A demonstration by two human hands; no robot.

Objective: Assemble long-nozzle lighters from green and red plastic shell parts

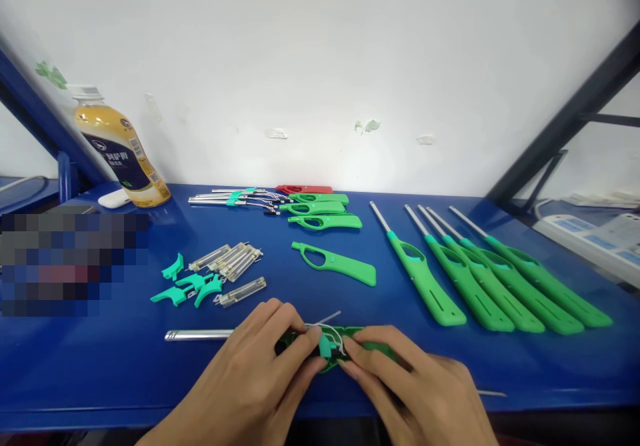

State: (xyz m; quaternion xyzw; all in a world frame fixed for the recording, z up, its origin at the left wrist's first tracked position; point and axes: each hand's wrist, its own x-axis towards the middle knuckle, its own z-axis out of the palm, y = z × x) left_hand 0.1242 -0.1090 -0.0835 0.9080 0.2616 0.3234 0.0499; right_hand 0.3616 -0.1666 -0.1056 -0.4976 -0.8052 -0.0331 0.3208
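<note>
Gripping an open green casing [354, 331] over the bench [100, 366] in the head view, the left hand [260, 356] pinches beside its teal trigger [325, 347], the right hand [415, 373] near its white wire [336, 331]. Beyond the casing, clear tanks [243, 292] lie to the left and five green lighters [511, 306] to the right.

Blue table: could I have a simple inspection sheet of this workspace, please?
Surface: blue table, things spread across it.
Work things: opened green handle with a metal tube; five green lighters at right; loose green shells, one red shell, clear cartridges, turquoise triggers.
Clutter: yellow drink bottle at back left; blurred item at left, unreadable.
Grip: left hand and right hand both hold the green handle.
Cables: thin white wire loops between the hands; more wires trail from the back tubes.
Surroundings: white wall with scuffed patches; slanted frame bars at both sides.
</note>
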